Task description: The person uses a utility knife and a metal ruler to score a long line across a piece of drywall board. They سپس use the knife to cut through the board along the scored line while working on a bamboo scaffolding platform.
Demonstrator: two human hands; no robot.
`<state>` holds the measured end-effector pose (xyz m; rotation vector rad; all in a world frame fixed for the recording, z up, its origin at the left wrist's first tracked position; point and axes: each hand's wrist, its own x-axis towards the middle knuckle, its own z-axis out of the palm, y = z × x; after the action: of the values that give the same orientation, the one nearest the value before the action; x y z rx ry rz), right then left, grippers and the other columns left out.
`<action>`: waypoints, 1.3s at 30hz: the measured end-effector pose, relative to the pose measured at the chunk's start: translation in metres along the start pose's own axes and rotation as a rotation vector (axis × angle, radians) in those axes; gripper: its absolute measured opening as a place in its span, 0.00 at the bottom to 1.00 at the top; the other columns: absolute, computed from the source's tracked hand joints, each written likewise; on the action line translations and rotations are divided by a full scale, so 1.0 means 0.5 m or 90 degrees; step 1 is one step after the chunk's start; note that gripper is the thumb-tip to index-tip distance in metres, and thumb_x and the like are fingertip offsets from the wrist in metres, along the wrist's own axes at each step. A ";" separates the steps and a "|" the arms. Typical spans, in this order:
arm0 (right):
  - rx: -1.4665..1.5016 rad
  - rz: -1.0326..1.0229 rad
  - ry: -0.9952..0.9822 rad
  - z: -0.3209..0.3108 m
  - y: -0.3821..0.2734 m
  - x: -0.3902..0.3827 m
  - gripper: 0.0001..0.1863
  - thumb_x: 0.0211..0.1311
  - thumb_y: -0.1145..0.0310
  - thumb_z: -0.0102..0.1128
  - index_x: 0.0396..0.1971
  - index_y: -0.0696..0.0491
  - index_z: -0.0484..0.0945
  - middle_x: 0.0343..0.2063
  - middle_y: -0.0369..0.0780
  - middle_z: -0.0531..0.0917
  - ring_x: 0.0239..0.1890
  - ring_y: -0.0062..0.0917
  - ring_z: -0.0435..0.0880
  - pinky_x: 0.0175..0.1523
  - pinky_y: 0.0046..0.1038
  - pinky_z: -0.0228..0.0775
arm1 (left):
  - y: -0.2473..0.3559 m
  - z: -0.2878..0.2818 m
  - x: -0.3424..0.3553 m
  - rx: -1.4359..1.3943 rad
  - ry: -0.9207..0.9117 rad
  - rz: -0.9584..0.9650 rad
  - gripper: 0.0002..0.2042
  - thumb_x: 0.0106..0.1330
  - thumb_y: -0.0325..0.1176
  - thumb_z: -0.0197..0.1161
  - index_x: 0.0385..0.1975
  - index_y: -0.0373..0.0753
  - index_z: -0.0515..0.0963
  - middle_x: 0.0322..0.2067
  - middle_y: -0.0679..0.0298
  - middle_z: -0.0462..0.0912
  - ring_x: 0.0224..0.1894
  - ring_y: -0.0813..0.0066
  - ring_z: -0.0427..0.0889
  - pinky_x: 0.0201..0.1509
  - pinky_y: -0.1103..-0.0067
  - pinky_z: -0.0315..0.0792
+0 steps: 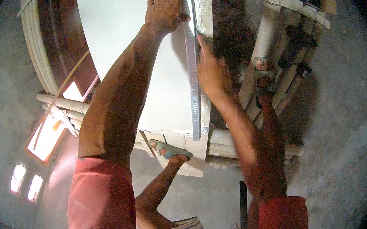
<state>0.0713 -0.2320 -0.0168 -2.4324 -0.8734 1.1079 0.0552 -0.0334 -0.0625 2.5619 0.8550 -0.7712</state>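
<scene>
A long metal straightedge (194, 84) lies along the right edge of a white board (126, 19). My left hand (167, 7) presses flat on the straightedge's far end and on the board. My right hand (210, 70) rests against the straightedge near its middle, fingers pointing up along it; whether it holds a small tool is hidden. The board rests on wooden poles (252, 142). My left foot in a grey sandal (171, 150) stands on the board's near edge. My right foot (263, 71) is on the poles at the right.
Bundled pale poles (284, 44) run upward at the right with dark straps on them. A stack of curved white pipes (31, 31) and a dark wooden frame (62, 34) stand at the left. Grey concrete floor (337, 144) surrounds everything. Bright openings (49, 134) show at lower left.
</scene>
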 end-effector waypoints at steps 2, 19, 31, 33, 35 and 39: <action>-0.001 -0.035 0.010 0.001 0.029 -0.054 0.26 0.68 0.72 0.44 0.66 0.45 0.63 0.41 0.54 0.81 0.42 0.46 0.84 0.51 0.42 0.75 | 0.003 -0.004 -0.001 0.000 0.003 0.001 0.46 0.56 0.43 0.70 0.70 0.42 0.47 0.71 0.57 0.48 0.73 0.50 0.44 0.72 0.56 0.49; 0.051 0.050 -0.025 -0.044 -0.059 0.123 0.32 0.63 0.73 0.48 0.68 0.40 0.58 0.48 0.50 0.80 0.43 0.48 0.82 0.53 0.45 0.74 | -0.002 -0.001 0.002 -0.015 0.069 0.030 0.46 0.54 0.43 0.71 0.69 0.41 0.49 0.70 0.56 0.52 0.72 0.49 0.48 0.71 0.56 0.52; -0.027 -0.082 0.067 0.017 0.024 -0.099 0.31 0.61 0.74 0.52 0.66 0.46 0.61 0.49 0.59 0.76 0.48 0.46 0.80 0.55 0.43 0.70 | 0.006 -0.012 -0.002 -0.004 0.016 0.001 0.45 0.56 0.43 0.70 0.70 0.42 0.48 0.71 0.55 0.50 0.72 0.50 0.47 0.72 0.56 0.49; -0.135 -0.080 0.021 0.011 0.043 -0.141 0.31 0.61 0.74 0.52 0.66 0.46 0.61 0.57 0.57 0.71 0.57 0.43 0.74 0.61 0.40 0.65 | 0.012 -0.012 -0.008 0.007 -0.012 -0.007 0.45 0.58 0.43 0.69 0.70 0.41 0.47 0.72 0.57 0.46 0.73 0.51 0.45 0.73 0.56 0.48; 0.006 -0.002 -0.111 -0.002 0.049 -0.142 0.31 0.61 0.74 0.52 0.66 0.46 0.61 0.60 0.55 0.68 0.61 0.42 0.71 0.64 0.38 0.61 | 0.013 -0.007 -0.009 0.015 -0.005 -0.003 0.45 0.57 0.43 0.69 0.70 0.40 0.47 0.72 0.57 0.46 0.73 0.51 0.45 0.73 0.56 0.49; 0.236 0.067 0.009 -0.044 0.018 -0.001 0.31 0.62 0.75 0.51 0.67 0.44 0.60 0.51 0.55 0.76 0.52 0.45 0.78 0.59 0.42 0.68 | 0.000 0.004 0.003 -0.005 0.035 0.013 0.45 0.56 0.41 0.70 0.69 0.39 0.49 0.70 0.55 0.50 0.72 0.49 0.47 0.71 0.55 0.51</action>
<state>0.0917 -0.2402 -0.0070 -2.1930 -0.4861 1.1694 0.0555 -0.0336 -0.0650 2.5918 0.8442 -0.6935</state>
